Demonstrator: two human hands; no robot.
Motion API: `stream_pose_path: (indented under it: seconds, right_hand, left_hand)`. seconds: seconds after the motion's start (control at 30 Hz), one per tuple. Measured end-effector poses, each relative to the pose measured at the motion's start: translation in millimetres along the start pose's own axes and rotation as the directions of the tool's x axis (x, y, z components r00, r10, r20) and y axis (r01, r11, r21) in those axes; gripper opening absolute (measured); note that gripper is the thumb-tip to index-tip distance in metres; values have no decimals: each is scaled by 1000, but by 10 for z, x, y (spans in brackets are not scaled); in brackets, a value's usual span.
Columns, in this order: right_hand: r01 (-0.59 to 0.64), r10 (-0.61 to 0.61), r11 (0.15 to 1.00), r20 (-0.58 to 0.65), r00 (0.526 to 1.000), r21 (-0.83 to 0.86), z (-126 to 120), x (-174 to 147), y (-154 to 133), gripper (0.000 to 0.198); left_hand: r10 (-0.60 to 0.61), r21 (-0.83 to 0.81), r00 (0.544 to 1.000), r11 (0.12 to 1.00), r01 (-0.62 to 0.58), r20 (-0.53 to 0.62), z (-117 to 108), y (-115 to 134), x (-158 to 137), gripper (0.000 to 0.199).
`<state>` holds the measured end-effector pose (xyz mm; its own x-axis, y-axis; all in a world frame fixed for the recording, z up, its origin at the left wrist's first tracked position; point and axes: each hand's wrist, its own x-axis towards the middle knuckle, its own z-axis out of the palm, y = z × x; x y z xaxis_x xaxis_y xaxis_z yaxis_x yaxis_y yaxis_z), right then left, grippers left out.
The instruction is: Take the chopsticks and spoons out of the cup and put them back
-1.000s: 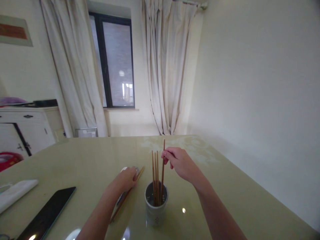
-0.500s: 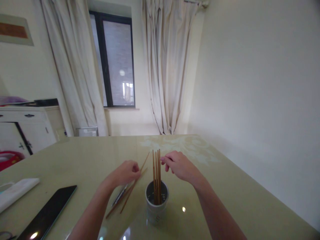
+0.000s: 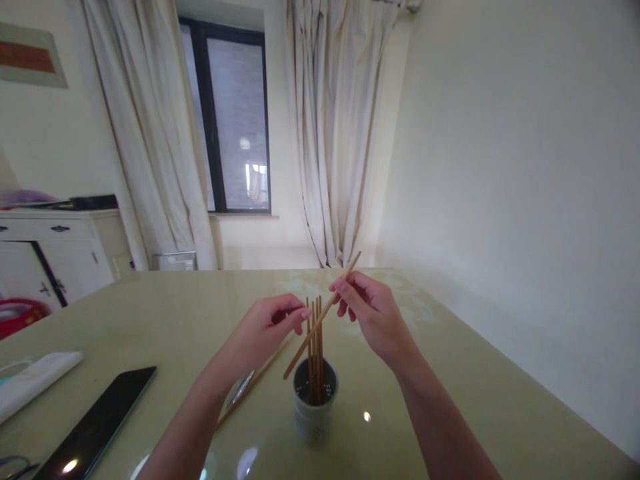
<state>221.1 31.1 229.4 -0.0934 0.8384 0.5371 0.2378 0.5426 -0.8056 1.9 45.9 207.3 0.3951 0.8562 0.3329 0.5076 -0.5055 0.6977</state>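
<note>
My right hand point(image 3: 367, 303) pinches a wooden chopstick point(image 3: 300, 353) near its upper end. The chopstick slants down to the left, across several upright chopsticks point(image 3: 316, 360) standing in a grey-white cup point(image 3: 314, 420). My left hand point(image 3: 275, 330) hovers left of the upright sticks, thumb and fingers loosely curved, with nothing visible in its grasp. Its thumb tip is close to the sticks; whether it touches one I cannot tell. On the table below that hand lie another chopstick point(image 3: 260, 373) and a shiny metallic utensil point(image 3: 241, 388), partly hidden by my left wrist.
A black flat device point(image 3: 100, 420) and a white oblong object point(image 3: 43, 380) lie on the left of the glossy table point(image 3: 480, 413). A dark looped item point(image 3: 15, 463) is at the lower left corner. A wall point(image 3: 525, 200) runs along the right side.
One chopstick has come up off the table and is now in my right hand, aslant before the cup. My left hand has moved right and up, toward the upright sticks.
</note>
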Motion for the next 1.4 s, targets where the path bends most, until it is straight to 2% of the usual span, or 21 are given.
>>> stream_pose_path:
  seconds: [0.07, 0.13, 0.2, 0.3, 0.4, 0.5, 0.63, 0.73, 0.87, 0.93, 1.0, 1.07, 1.13, 1.2, 1.3, 1.4]
  right_hand:
    - [-3, 1, 998, -29, 1000, -61, -98, 23, 25, 31]
    - [-12, 15, 987, 17, 1000, -161, -170, 38, 60, 29]
    - [-23, 53, 962, 105, 993, -273, -197, 41, 94, 28]
    - [-43, 131, 923, 206, 970, -382, -154, 32, 132, 25]
    - [-62, 202, 891, 272, 941, -449, -63, 16, 180, 24]
    - [-77, 275, 852, 317, 908, -517, 14, -2, 265, 33]
    - [-109, 344, 824, 339, 876, -556, 35, -20, 353, 42]
    - [-113, 349, 804, 310, 884, -583, -6, -19, 318, 41]
    - [-80, 260, 803, 226, 939, -591, -66, -14, 155, 37]
    - [-52, 181, 827, 176, 968, -560, -65, -15, 71, 38]
    - [-18, 103, 874, 149, 984, -486, -30, -18, 16, 40]
    - [11, 39, 929, 126, 991, -369, 38, -24, -6, 39]
    - [21, 0, 968, 83, 997, -249, 124, -33, -4, 29]
    - [24, -17, 990, 49, 999, -142, 197, -45, 1, 26]
    - [23, -24, 1000, 53, 998, 22, 220, -62, -16, 22]
    - [25, -29, 993, 39, 999, 113, 115, -60, -56, 22]
  left_hand:
    - [-125, 275, 992, 954, 122, -6, -5, -225, 29, 33]
    - [-282, 532, 959, 814, 231, 16, 37, -491, 40, 22]
    - [-401, 651, 913, 714, 257, 80, 122, -731, 32, 15]
    - [-462, 684, 875, 686, 248, 146, 265, -965, 10, 14]
    - [-478, 703, 867, 665, 253, 141, 352, -1070, -3, 15]
    - [-484, 710, 862, 661, 244, 154, 384, -1133, -12, 16]
    - [-472, 698, 861, 681, 220, 189, 415, -1204, -38, 16]
    - [-455, 683, 867, 700, 209, 201, 444, -1226, -47, 13]
    - [-431, 646, 876, 735, 203, 215, 382, -1166, -5, 6]
    - [-382, 573, 905, 791, 215, 188, 263, -1069, 31, 8]
    - [-307, 384, 944, 891, 241, 120, 106, -910, 54, 16]
    - [-234, 107, 971, 968, 228, 54, -36, -691, 53, 24]
    - [-147, -113, 989, 982, 149, 30, -114, -434, 25, 30]
    - [-28, -246, 1000, 969, 30, 12, -118, -178, -14, 32]
    - [90, -330, 996, 940, -83, 4, -54, 87, -48, 29]
    - [71, -255, 996, 965, -55, 53, -1, 67, -19, 35]
